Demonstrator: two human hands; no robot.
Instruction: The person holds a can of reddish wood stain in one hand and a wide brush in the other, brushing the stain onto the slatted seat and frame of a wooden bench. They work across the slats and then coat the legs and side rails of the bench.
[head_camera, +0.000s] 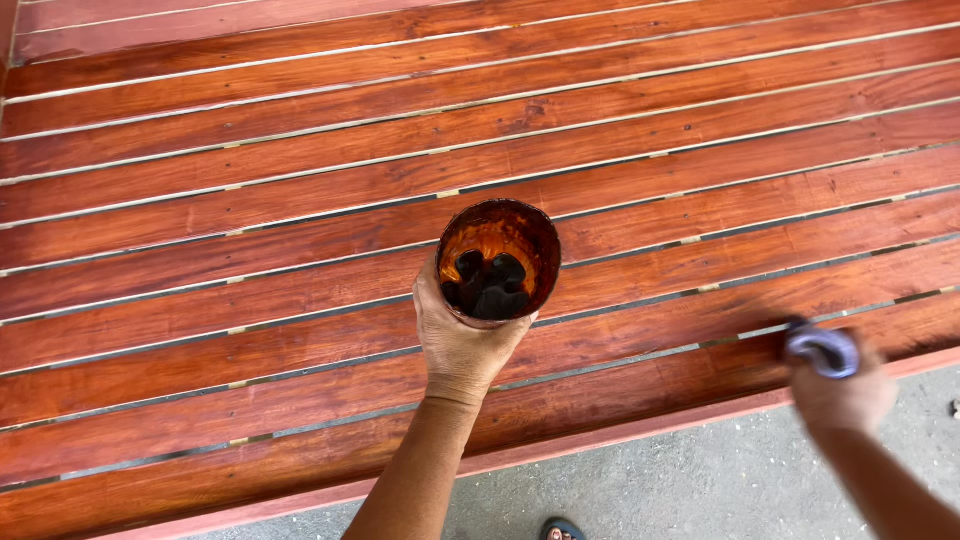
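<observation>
The left hand (462, 335) holds a stain-smeared cup (498, 262) from below, its fingers wrapped around the cup's near wall and gripping it. The cup is held upright over the slatted wooden platform (250, 200), above the boards nearest the person. Inside the cup a dark, wet lump, perhaps a soaked rag, lies against orange-brown liquid; what it is exactly cannot be told.

To the right of the cup, well apart from it, the right hand (840, 390) is blurred. Its fingers are closed around a bluish-purple object (822, 348), too blurred to name, which sits at the platform's near edge board. The boards are glossy red-brown with pale gaps between them. Nearer the person than the cup, beyond the platform's edge, lies grey concrete floor (700, 480), with the tip of a sandal (560, 528) showing on it.
</observation>
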